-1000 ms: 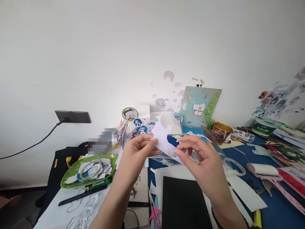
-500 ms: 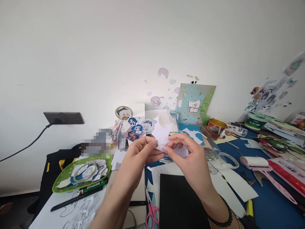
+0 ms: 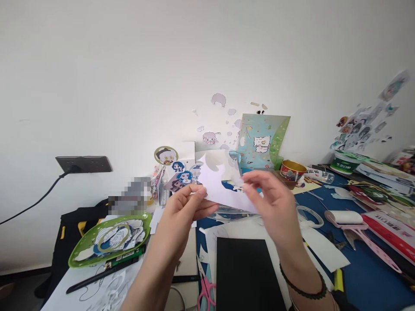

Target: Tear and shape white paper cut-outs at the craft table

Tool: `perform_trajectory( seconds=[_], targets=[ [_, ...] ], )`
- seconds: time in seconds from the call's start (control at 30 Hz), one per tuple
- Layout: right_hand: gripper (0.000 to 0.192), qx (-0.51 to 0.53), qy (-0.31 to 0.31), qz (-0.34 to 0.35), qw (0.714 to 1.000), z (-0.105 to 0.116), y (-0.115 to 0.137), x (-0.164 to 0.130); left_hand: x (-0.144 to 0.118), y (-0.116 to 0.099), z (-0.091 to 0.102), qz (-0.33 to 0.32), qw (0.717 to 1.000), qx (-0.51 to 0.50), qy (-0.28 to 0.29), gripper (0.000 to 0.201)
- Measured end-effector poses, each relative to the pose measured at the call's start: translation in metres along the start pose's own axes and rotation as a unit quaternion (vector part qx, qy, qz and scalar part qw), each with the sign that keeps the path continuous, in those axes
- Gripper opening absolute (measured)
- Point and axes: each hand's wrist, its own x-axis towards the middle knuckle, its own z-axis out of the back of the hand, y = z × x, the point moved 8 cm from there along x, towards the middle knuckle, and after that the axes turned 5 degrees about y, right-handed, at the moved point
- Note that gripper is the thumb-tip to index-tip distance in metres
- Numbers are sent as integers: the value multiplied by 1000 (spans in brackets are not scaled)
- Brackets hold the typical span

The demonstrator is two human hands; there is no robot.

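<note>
My left hand [image 3: 186, 209] pinches a white sheet of paper [image 3: 212, 183] with a jagged, cut-out upper edge between thumb and fingers, holding it up above the desk. To the right of it, my right hand [image 3: 270, 205] is closed in a pinch. A small pale, see-through scrap [image 3: 239, 182] shows at its fingertips, beside the paper's cut edge; what it is, I cannot make out. Below the hands lies a black rectangular sheet [image 3: 248, 272]. Pink-handled scissors [image 3: 206, 287] rest to its left.
On the left sits a green dish [image 3: 76, 255] of paper cut-outs, with a black pen-like stick [image 3: 97, 276] in front. A pink lint roller [image 3: 376, 244], a gold-rimmed tub [image 3: 293, 170] and a green-white tub [image 3: 345, 164] stand right. Stickers and a blue-green picture card [image 3: 254, 129] are at the wall.
My right hand has moved right, away from my left hand, with a pale scrap at its fingertips. More of the white paper shows between the hands. The view has shifted slightly.
</note>
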Motion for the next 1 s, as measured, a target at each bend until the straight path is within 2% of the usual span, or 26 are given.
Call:
perform_trajectory(
  seconds=[0.13,0.23,0.43,0.53,0.87,1.0],
  targets=[
    [14,98,-80,-21,992,35,-18,9,1,-11,16,-13,999,5,-52,22],
    [16,118,-79,-31,989,45,-28,15,3,-16,25,-24,997,2,-74,24],
    [16,117,-2,-55,992,31,-27,16,2,-19,32,-32,995,-8,-91,27],
    [14,109,16,-66,992,26,-22,14,1,-19,31,-28,995,-6,-94,27],
    [11,73,1,-78,994,27,-17,10,3,-17,29,-28,995,14,-91,26],
    [10,-7,3,-17,1000,17,1,1,2,-11,19,-31,997,23,-70,23]
  ],
)
